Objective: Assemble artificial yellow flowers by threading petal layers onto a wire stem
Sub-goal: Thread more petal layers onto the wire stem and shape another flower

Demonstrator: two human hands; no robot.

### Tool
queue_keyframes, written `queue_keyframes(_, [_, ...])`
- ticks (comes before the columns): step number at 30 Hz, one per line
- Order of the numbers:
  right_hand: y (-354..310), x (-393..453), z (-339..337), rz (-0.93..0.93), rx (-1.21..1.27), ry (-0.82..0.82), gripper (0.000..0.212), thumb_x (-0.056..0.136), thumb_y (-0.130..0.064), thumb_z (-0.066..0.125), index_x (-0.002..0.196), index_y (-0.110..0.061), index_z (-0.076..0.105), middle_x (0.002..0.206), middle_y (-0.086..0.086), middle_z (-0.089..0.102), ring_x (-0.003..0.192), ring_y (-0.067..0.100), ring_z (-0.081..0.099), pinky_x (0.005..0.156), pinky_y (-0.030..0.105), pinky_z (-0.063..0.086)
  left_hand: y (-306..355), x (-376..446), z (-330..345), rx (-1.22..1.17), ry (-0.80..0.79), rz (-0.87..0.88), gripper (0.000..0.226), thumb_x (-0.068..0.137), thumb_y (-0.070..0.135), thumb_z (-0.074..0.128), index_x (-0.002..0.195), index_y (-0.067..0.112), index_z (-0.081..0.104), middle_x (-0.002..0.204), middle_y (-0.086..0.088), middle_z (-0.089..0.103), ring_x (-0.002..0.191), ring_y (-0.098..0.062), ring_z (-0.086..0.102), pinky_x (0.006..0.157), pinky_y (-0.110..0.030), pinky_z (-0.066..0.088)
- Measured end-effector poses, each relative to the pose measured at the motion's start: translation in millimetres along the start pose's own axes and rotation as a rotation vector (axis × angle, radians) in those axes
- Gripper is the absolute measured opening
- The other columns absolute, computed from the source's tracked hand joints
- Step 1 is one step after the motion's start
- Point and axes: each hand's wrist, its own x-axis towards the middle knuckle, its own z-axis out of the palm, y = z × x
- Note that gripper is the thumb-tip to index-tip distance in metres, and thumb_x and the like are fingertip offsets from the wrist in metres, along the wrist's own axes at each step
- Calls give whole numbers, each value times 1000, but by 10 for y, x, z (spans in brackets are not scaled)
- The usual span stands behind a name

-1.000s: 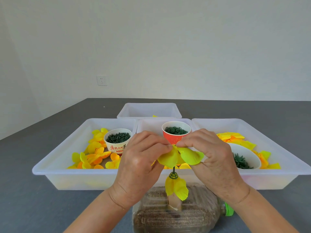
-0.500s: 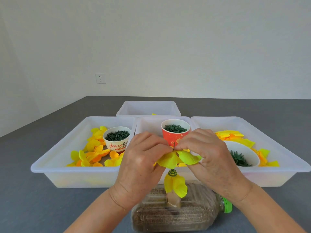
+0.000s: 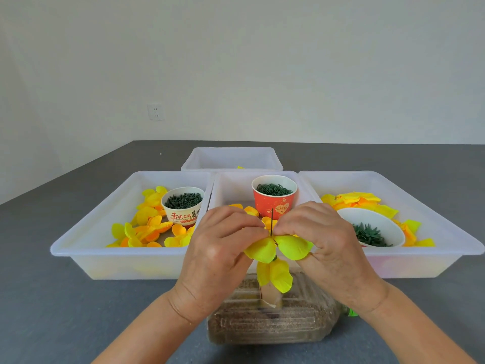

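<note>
Yellow fabric petal layer [image 3: 278, 248] pinched from both sides, left hand [image 3: 217, 256] and right hand [image 3: 328, 248], which I judge keeps it level on the thin dark wire stem [image 3: 272, 222].

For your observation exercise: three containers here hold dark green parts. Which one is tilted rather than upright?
The white bowl in the right tray. It leans toward the camera, while the red cup and the printed white cup stand upright.
</note>
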Motion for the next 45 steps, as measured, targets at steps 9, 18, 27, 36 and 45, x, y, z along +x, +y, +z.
queue_keyframes(9, [8,-90,11,-24,0,-5,4,73,-8,75,76,-9,72,81,-2,68,75,25,63,67,40,47,-28,-82,29,28,-23,16,13,78,5,67,87,8,75,91,-1,71,86,-21,60,79,-29,43])
queue_keyframes(18, [32,-168,45,-37,1,-61,1,75,-9,71,76,-10,71,80,-3,68,76,25,62,67,41,47,-40,-169,50,40,-54,73,15,79,1,64,87,7,75,92,-1,71,82,-25,62,74,-36,46])
queue_keyframes(27, [37,-210,50,-55,-45,-92,9,73,-5,70,80,-11,72,82,-4,68,78,24,62,69,39,48,-17,-217,78,26,-46,64,19,84,7,56,86,6,75,90,-1,71,82,-24,62,72,-36,48])
queue_keyframes(36, [23,-185,42,-89,-93,-90,17,65,3,72,76,-9,73,78,-2,69,77,24,64,70,38,48,58,-219,98,51,10,77,54,101,19,28,79,4,74,85,-3,70,77,-23,61,69,-35,47])
queue_keyframes(45, [-2,-197,48,-87,-96,-73,18,65,8,71,74,-8,72,76,-1,68,75,24,64,70,38,49,78,-202,134,75,67,114,53,101,18,31,74,4,74,77,-2,69,76,-18,52,73,-33,44])
